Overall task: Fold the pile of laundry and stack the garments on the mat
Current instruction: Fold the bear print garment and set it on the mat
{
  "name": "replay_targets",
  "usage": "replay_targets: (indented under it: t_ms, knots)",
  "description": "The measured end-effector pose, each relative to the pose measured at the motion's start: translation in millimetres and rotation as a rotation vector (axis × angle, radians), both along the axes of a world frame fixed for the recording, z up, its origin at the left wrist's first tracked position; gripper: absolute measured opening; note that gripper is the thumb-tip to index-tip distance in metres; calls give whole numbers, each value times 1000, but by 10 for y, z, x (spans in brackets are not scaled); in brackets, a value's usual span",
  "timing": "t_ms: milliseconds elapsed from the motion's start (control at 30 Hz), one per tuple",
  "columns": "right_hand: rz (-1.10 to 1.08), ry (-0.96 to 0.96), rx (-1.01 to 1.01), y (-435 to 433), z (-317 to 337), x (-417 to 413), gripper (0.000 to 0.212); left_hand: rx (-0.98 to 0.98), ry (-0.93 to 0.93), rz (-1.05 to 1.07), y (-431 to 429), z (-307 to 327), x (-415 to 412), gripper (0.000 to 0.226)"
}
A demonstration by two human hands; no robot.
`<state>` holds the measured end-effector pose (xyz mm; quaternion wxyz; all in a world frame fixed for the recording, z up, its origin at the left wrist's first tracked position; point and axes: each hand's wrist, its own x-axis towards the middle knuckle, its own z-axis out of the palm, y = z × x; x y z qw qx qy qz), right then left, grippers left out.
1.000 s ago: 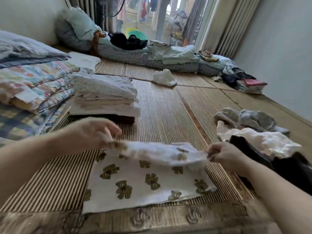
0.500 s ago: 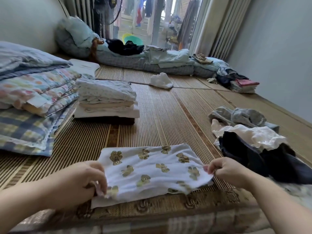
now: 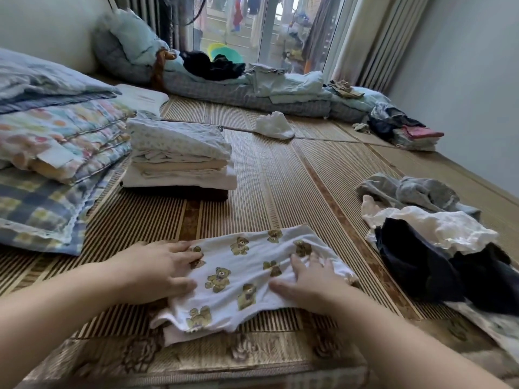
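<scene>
Here, well to the left of the left hand, a stack of folded quilts, floral over blue plaid [image 3: 53, 153], lies along the edge of the woven, brown-striped straw mat [image 3: 280, 175]. Beyond the left hand, further up the mat, stands a neat stack of folded pale garments resting on a dark one [image 3: 179, 158].

The left hand [image 3: 160, 272] lies flat with its fingers straight and close together, pressing on the left edge of a folded white garment printed with brown teddy bears [image 3: 238, 279]. That garment lies on the mat under and between both hands, just short of the mat's patterned front border. The right hand [image 3: 311, 286] rests palm down on the garment's right part, fingers straight and spread, thumb reaching left; its fingers curl round nothing.

Just to the right of the right hand sits the unfolded pile of laundry [image 3: 438, 228]: a dark navy piece in front, a white ruffled one above it and grey pieces behind.

Well beyond both hands, a small crumpled white cloth [image 3: 273, 125] lies alone on the mat.
</scene>
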<state>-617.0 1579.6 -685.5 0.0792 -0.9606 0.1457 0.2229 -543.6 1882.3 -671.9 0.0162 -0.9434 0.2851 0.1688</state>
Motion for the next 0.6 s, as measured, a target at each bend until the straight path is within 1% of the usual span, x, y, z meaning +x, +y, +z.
replay_targets:
  t_ms: [67,133,200,233,267,333,433,467,533,600]
  knots:
    - [53,-1,-1,-112,40,284,102,-7,-6,4,-18,11,23,78]
    - [134,-40,25,-195,91,552,91,-10,-22,12,-41,12,15,86]
    - [136,-68,97,-262,120,778,84,-13,-65,12,-58,7,-3,92]
    - [107,-71,117,-304,128,880,84,-12,-78,6,-66,8,-11,93]
    - [89,-68,116,-355,132,967,87,-9,-78,-4,-79,14,-24,92]
    - [156,-37,52,-431,125,1132,92,-34,-53,-37,-107,52,-6,85]
    - [279,-8,-67,-400,138,1240,87,-133,86,-68,-113,148,72,74]
    - [294,-60,-69,-353,155,1203,82,-146,112,-87,-102,159,103,70]
    - [326,-289,-21,-197,204,984,65,-139,120,-120,-83,143,160,71]
    - [341,-542,149,14,220,622,40,-149,98,-140,-62,82,215,71]
